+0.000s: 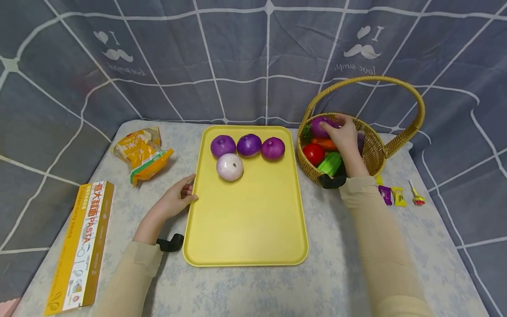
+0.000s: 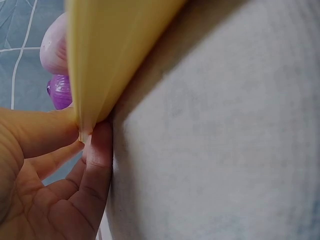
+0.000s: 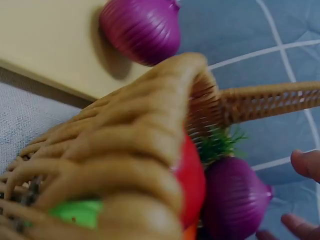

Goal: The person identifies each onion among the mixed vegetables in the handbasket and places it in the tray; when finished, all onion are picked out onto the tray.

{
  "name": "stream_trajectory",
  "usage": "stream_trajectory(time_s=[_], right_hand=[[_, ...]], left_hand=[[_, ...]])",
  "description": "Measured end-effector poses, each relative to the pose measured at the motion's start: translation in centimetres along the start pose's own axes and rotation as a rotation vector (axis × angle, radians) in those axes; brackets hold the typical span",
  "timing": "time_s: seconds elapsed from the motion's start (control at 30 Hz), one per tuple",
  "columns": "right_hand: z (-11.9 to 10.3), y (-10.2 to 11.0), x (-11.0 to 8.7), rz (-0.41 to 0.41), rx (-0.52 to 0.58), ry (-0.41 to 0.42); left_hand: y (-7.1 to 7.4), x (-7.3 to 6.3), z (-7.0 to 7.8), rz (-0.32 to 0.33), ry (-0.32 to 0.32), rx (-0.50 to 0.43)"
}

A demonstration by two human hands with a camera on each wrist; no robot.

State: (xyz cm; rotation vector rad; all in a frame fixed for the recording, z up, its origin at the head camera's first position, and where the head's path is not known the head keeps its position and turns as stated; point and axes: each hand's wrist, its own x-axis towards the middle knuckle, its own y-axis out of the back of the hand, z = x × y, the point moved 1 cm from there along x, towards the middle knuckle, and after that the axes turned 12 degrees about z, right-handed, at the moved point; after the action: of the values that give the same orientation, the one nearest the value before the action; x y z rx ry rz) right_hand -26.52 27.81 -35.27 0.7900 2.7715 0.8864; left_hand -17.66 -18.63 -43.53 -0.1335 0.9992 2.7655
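Note:
My left hand (image 1: 176,198) pinches the left rim of a yellow tray (image 1: 245,229), thumb above and fingers underneath in the left wrist view. Three purple onions (image 1: 273,148) lie in a row at the tray's far end, with a whitish onion (image 1: 229,167) in front of them. Over a wicker basket (image 1: 374,149) on the right, my right hand (image 1: 345,136) reaches towards another purple onion (image 3: 235,197) inside. The right wrist view shows its thumb and fingers spread apart, with a gap between thumb and onion.
The basket also holds a tomato (image 1: 314,154), an orange carrot-like piece (image 1: 325,144) and a green vegetable (image 1: 330,164); its handle arches overhead. Wrapped candies (image 1: 398,197) and a lollipop (image 1: 418,200) lie at right. Left are an orange food bag (image 1: 142,152) and a pasta box (image 1: 81,246).

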Motion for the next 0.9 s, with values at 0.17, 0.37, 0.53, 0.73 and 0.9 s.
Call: stream_trajectory(time_s=[0.17,0.37,0.53,0.73,0.9], right_hand=[[0.4,-0.9,0.3,-0.02,-0.07,-0.022],[0.5,-1.6,0.3,-0.052,-0.119,-0.012],[0.5,-2.0,0.1,-0.034,-0.116,-0.013],[0.5,-2.2,0.1,0.01,-0.119,0.005],[0.8,-2.1,0.1,0.022,-0.1,-0.035]], left_hand=[[-0.1,0.0,-0.1,0.001,0.001,-0.006],[-0.1,-0.2,-0.1,0.002,-0.006,-0.023],[-0.1,-0.2,-0.1,0.005,-0.009,-0.024],[0.0,-0.1,-0.2,0.002,-0.012,-0.025],[0.1,0.0,-0.3,-0.008,-0.002,-0.025]])
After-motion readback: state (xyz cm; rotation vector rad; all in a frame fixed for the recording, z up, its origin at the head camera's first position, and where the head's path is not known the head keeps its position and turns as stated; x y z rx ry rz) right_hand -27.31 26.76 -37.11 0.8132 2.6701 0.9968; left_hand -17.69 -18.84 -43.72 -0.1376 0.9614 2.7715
